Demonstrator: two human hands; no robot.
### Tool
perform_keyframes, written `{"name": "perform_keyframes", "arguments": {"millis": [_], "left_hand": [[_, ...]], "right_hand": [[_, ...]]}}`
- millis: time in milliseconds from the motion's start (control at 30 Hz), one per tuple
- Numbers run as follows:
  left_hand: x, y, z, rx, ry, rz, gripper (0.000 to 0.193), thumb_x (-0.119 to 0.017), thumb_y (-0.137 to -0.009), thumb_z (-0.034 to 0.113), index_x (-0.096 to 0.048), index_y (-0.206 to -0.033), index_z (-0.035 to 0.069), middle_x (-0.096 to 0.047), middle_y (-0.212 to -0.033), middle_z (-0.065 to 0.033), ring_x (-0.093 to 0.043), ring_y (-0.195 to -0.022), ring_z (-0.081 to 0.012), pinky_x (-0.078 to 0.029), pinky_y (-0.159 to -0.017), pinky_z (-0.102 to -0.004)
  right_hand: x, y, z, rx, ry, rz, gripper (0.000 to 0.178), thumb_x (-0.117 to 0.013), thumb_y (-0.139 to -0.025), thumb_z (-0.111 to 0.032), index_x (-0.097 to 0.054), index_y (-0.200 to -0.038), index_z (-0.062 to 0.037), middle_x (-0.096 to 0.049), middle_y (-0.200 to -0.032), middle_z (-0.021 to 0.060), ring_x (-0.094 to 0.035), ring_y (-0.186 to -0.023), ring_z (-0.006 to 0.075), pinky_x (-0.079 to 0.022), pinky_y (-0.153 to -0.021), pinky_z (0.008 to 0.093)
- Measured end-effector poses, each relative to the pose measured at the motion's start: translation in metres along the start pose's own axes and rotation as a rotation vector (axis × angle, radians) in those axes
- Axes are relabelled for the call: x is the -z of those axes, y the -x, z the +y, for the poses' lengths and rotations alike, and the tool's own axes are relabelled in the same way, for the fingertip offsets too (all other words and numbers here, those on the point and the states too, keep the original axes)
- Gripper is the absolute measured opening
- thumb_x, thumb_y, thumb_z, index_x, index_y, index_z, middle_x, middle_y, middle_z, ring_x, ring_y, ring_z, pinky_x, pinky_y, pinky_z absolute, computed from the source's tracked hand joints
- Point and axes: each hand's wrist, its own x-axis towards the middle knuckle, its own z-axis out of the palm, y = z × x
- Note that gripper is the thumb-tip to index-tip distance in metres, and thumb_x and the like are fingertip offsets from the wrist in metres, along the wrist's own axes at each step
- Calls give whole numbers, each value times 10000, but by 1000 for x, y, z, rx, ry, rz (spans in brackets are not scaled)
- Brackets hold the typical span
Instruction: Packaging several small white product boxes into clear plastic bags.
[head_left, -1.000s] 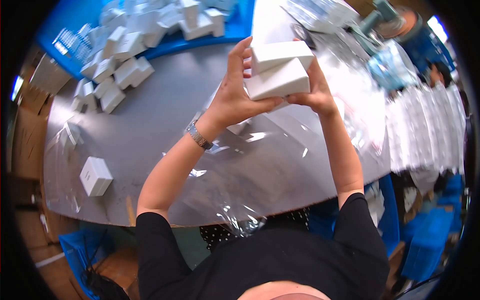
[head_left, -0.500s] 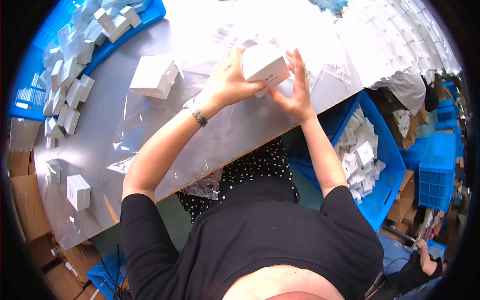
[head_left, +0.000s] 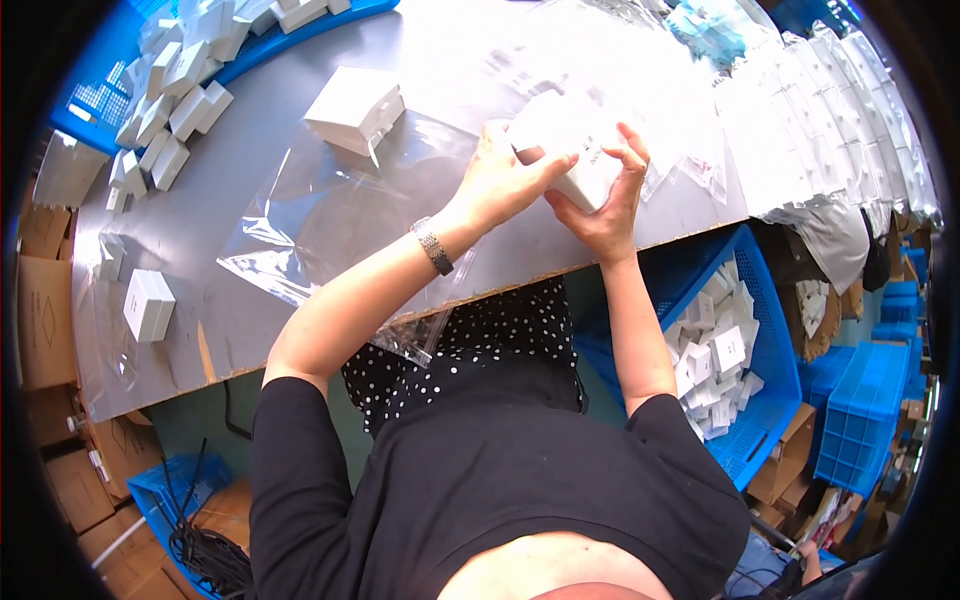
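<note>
A white box is held between my two hands above the table, its far side washed out by glare. My left hand grips its left edge, with the thumb laid across the near face. At the right side, my right hand has curled fingers on the edge and its thumb at the bottom corner. Left of my hands, another white box with a raised flap rests on the table. Between that box and my left forearm spreads a clear plastic sheet or bag.
A blue crate of small white boxes stands far left; another blue crate of them is beside me on the right. One small white box sits near the table's left end. Wrapped white packs cover the far right.
The box has turned in my hands and now shows a different face. My right fingers have closed from spread to curled on its edge. The whole view has shifted a little.
</note>
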Motion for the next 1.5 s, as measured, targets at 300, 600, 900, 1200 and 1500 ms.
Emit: {"name": "perform_keyframes", "arguments": {"millis": [300, 600, 900, 1200, 1500], "left_hand": [[38, 51, -1, -520, -438, 91, 689, -797, -770, 386, -540, -1302, 31, -573, -1085, -170, -566, -981, -314, -484, -906, -444], [109, 123, -56, -117, -828, 156, 400, -696, -800, 140, -640, -1186, 50, -601, -961, -118, -602, -891, -260, -487, -789, -371], [148, 116, -8, -42, -32, 428, 106, -692, -849, 82, -743, -934, 43, -638, -778, -58, -581, -607, -121, -465, -565, -248], [111, 117, -1, -514, -323, 477, 255, -668, -809, 2, -686, -1062, 12, -602, -845, -105, -632, -737, -263, -527, -648, -344], [107, 176, -50, -10, -738, 629, 754, -762, -701, 88, -451, -1386, 140, -421, -1216, -168, -400, -1168, -364, -311, -1018, -483]], "right_hand": [[36, 10, -6, -2, 235, -148, 741, -901, -560, -193, -477, -1162, -118, -427, -1320, 236, -427, -1278, 415, -419, -1013, 513], [30, 11, -13, -113, 24, -343, 721, -872, -594, -254, -456, -1167, -124, -401, -1393, 236, -424, -1299, 374, -378, -1061, 484], [-64, -17, -78, -65, -273, -562, 739, -893, -553, -250, -507, -1155, -67, -443, -1376, 228, -445, -1307, 350, -420, -1037, 477], [-211, -8, -66, 465, 312, -402, 767, -741, -764, -387, -468, -1387, -32, -374, -1470, 267, -325, -1377, 488, -326, -1077, 566], [-183, -29, -94, 236, 92, -505, 549, -783, -711, -256, -575, -1180, -61, -463, -1323, 221, -417, -1258, 446, -379, -1034, 514]]}}
